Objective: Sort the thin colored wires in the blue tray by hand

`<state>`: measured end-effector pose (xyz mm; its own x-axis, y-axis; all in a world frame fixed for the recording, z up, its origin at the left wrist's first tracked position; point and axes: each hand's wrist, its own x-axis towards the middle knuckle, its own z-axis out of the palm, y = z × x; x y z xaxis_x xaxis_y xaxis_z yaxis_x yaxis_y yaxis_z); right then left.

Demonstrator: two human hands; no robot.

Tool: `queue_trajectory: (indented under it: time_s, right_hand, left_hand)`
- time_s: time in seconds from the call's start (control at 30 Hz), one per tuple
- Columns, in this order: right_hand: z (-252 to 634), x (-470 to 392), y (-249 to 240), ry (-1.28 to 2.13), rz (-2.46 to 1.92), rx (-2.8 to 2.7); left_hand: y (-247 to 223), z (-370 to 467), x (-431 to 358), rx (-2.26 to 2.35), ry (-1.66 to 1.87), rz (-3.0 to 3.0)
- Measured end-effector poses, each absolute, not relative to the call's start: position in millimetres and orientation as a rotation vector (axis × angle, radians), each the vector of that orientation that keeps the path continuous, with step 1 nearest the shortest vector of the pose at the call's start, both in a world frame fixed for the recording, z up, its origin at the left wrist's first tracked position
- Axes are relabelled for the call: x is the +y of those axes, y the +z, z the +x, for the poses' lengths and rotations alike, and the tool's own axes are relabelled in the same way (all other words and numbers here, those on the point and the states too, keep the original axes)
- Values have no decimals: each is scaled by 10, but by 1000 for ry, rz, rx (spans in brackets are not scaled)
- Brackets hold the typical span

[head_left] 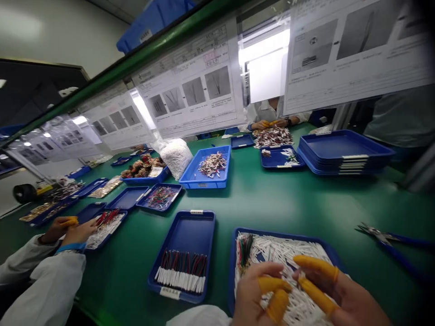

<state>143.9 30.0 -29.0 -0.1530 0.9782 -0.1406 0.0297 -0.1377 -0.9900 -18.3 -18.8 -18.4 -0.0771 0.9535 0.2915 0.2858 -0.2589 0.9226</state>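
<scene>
My left hand (258,292) and my right hand (343,292) wear yellow finger cots and face each other over a blue tray (234,253) of white tubes (285,246). The fingertips of each hand are drawn together in a pinch. Whatever small piece lies between them is too blurred to name. At the left end of that tray lies a bundle of red, green and black wires (244,251). Left of it, a second blue tray (189,226) carries a row of dark wires (183,260) with white sleeves on their ends.
Blue-handled pliers (384,237) lie at the right. Stacked blue trays (343,154) stand behind them. A light blue bin (204,183) of small parts and a white bag (176,156) are farther back. A co-worker's hands (74,231) work at the left. Instruction sheets (192,86) hang overhead.
</scene>
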Motion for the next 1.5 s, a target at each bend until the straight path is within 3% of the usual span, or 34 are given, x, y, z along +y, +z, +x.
queue_trajectory:
  time_s: [0.33, 1.07, 1.5]
  right_hand:
    - [1424, 355, 192, 1337, -1139, -808]
    - [1435, 330, 179, 1278, -1129, -842]
    - [1428, 330, 83, 1474, -1036, -1013]
  left_hand:
    - [-50, -225, -96, 1427, 1156, 1275]
    - [-29, -176, -121, 1393, 1140, 1385]
    - [-47, -184, -118, 1371, 1161, 1327]
